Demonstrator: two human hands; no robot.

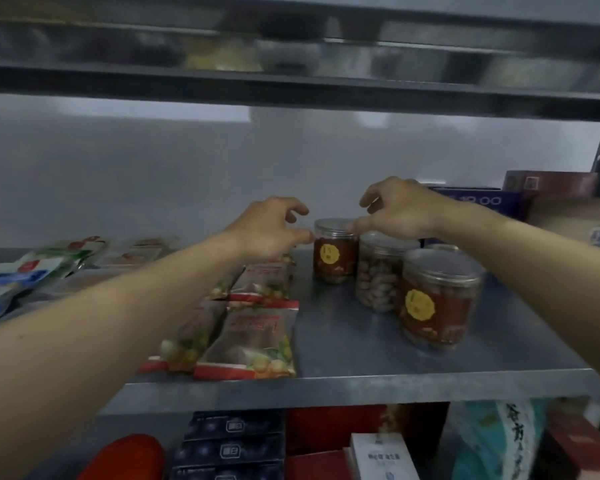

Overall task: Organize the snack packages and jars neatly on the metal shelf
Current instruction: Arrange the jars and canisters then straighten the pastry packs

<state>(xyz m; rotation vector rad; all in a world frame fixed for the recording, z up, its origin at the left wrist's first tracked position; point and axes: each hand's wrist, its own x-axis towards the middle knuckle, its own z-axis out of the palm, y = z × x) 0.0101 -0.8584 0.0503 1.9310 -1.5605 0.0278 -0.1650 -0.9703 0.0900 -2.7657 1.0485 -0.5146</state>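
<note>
Back jar (335,252) upright, lid (331,225) up | left hand (271,230), right hand (400,213): fingers (297,206) spread beside lid

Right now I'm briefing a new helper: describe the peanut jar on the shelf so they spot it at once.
On the metal shelf, right of the snack packets, clear jars stand in a diagonal row. The peanut jar sits between the back jar and the front jar; it is pale inside and lacks their yellow stickers.
</note>
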